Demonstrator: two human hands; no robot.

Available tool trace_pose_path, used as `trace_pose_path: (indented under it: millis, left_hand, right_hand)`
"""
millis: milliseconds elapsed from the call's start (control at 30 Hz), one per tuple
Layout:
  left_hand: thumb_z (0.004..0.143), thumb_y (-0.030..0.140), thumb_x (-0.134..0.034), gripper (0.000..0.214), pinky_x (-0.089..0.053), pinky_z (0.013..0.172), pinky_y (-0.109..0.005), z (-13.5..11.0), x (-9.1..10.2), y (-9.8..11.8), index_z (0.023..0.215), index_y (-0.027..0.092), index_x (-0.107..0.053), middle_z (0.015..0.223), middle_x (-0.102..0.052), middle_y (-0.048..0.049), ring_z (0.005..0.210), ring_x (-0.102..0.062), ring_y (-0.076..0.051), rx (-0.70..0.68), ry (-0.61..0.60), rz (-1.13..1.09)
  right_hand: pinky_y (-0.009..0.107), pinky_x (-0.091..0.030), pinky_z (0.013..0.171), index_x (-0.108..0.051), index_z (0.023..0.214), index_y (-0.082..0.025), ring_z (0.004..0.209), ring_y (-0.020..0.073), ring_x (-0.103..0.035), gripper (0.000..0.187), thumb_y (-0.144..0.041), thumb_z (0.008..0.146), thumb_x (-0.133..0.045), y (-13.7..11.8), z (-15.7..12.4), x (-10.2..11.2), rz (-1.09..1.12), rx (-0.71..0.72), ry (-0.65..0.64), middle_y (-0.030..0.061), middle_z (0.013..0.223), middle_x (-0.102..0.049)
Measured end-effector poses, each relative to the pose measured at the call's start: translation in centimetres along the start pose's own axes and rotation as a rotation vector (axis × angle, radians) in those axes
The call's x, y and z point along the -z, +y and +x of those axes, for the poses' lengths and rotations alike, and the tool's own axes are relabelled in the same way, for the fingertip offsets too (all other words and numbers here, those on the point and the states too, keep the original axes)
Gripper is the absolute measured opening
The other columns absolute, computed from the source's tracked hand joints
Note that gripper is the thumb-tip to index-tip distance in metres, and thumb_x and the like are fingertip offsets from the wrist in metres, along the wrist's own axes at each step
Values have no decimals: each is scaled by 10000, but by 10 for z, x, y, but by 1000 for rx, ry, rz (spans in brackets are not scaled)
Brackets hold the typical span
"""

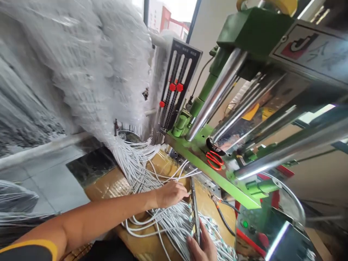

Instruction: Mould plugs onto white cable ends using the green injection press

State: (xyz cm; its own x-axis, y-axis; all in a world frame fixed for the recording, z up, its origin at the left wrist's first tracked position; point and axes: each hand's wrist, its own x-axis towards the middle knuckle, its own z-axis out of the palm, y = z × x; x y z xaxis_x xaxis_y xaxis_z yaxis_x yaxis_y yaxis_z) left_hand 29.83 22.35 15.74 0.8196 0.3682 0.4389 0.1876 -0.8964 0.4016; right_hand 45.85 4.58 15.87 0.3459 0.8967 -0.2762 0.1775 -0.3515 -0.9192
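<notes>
The brown cardboard-topped desk (104, 188) is spread with white cables (140, 177), laid across it in loose bunches.

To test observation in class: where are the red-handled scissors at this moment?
In the head view, the red-handled scissors lie on the green machine bed, right of the white cable bundle and just below the chrome rods.

Pale grey floor tiles (51, 181) lay below me; a pale rail (40, 150) ran low across them; a cream wall (209, 32) rose beside a dark-framed window (183, 11); bright daylight filled the glass; through it I saw a red-and-white building (165, 20); a beige wall (323, 181) stood at my far right.
</notes>
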Motion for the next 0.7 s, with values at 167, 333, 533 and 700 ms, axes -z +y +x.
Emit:
trace_pose_path:
  millis: [167, 333, 533, 700]
  left_hand:
    - [889, 86, -491, 245, -480, 731, -285, 3, 1, -3, 958, 169, -710, 845, -735, -59, 809, -665, -196, 15, -31, -60]
    - [872, 82, -509, 240, -472, 710, -263, 9, 1, -2, 927, 187, -717, 842, -738, -36, 797, -672, -182, 60, -68, -75]
    - [799, 89, -577, 243, -463, 856, -331, 22, 12, -9, 963, 200, -718, 980, -720, -49, 924, -634, -224, 115, -84, -57]
    - [677, 135, -657, 570, -427, 989, -410, 45, 21, -15, 1237, 224, -596, 1347, -532, -104, 1181, -527, -298, 190, -117, -44]
  right_hand:
    - [333, -505, 748, -632, 1205, -190, 797, 232, -611, 768, -652, 603, -753, -9, -4, -9, 74, 24, 68, 84, 1013, -705]
    - [301, -485, 719, -628, 1217, -152, 806, 232, -598, 753, -644, 655, -725, -5, -4, -6, 14, 68, 52, 97, 1007, -707]
    - [330, -489, 787, -586, 1291, -143, 820, 253, -609, 814, -674, 681, -676, 2, -4, -5, -179, 87, 137, 105, 983, -702]
    - [369, -484, 783, -635, 1255, -216, 950, 322, -636, 637, -434, 665, -733, 7, -6, -10, -560, 138, 224, 131, 1087, -669]
